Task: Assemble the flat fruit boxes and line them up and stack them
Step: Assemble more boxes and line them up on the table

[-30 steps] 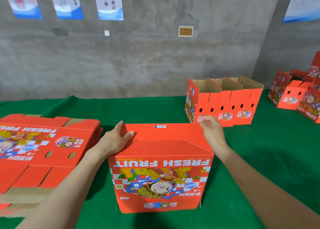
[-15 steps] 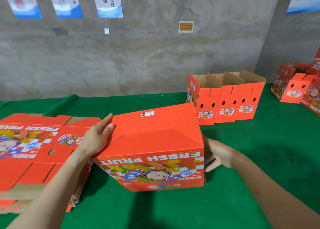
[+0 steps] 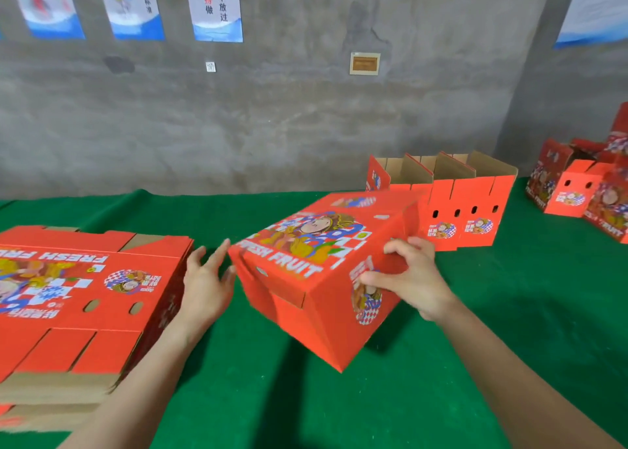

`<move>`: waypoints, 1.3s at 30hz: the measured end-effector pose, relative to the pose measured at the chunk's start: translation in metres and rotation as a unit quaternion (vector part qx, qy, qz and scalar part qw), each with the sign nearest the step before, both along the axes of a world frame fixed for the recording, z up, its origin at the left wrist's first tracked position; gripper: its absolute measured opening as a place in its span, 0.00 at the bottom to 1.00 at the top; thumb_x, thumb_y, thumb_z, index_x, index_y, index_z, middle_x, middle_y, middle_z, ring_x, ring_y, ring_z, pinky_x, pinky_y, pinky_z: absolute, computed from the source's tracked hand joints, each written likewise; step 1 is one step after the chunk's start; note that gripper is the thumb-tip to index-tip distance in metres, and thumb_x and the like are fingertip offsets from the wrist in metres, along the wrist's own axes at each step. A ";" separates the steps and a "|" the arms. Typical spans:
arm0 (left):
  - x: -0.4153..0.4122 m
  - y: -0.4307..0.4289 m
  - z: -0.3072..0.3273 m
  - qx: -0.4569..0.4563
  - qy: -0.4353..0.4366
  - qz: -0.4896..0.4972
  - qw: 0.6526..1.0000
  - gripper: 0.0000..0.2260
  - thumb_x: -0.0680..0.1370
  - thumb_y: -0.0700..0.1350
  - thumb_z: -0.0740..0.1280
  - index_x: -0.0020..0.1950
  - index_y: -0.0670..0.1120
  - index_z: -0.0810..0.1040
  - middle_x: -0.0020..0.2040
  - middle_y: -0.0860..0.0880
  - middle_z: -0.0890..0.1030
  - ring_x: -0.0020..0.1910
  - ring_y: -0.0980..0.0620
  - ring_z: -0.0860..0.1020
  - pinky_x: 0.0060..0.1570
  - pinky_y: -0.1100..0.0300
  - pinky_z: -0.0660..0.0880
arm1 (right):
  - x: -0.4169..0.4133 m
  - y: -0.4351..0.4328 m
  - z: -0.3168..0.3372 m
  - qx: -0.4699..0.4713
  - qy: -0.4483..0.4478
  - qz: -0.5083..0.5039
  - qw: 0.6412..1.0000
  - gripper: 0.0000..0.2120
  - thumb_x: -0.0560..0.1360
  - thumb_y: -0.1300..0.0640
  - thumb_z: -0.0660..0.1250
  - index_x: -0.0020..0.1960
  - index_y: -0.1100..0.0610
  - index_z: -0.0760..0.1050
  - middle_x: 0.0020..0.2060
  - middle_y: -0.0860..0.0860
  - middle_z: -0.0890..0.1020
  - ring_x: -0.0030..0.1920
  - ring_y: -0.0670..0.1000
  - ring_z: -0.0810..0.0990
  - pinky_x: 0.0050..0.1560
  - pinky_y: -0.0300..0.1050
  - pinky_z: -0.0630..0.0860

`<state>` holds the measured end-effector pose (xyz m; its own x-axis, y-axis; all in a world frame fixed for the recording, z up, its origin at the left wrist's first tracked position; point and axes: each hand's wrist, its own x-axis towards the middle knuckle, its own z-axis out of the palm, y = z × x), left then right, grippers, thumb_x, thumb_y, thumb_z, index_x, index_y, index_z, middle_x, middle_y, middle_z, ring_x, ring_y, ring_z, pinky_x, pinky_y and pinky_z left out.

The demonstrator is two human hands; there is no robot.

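Red cardboard fills the middle of the head view: an assembled fruit box (image 3: 316, 268), printed with "FRESH FRUIT" and a cartoon figure, sits tilted in front of the person above a green cloth (image 3: 509, 329) that covers the work surface. Its printed face is turned upward and away, and one lower corner points down at the cloth; whether that corner touches the cloth cannot be told.

The right hand (image 3: 414, 285) grasps the box at its right end, fingers curled over the edge of the end panel and thumb pressed against that panel. The left hand (image 3: 207, 288) is released, fingers straight and spread, with its fingertips at the box's left corner; whether they touch the cardboard is unclear because of motion blur.

To the left, just beside the left hand, lies a thick stack of flat boxes (image 3: 78, 299), unfolded, red print on top and brown edges showing. Behind the held box, to the right, a row of assembled boxes (image 3: 469, 207) stands upright side by side, tops open, brown insides visible. Well apart at the far right edge, more red boxes (image 3: 571, 190) sit in a loose group.

Behind everything rises a grey concrete wall (image 3: 272, 125) hung with posters (image 3: 217, 6) and a small framed plaque (image 3: 364, 63).
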<state>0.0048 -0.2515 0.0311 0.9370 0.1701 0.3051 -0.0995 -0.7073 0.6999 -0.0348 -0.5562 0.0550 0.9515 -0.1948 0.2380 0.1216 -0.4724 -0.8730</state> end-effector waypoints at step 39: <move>0.040 -0.082 -0.023 -0.122 0.036 -0.135 0.983 0.27 0.80 0.36 0.56 0.77 0.50 0.57 0.62 0.42 0.78 0.53 0.40 0.79 0.56 0.51 0.76 | 0.005 0.068 -0.163 -0.428 0.060 -0.015 0.902 0.42 0.71 0.62 0.66 0.73 0.32 0.51 0.74 0.63 0.48 0.71 0.65 0.58 0.64 0.53 0.71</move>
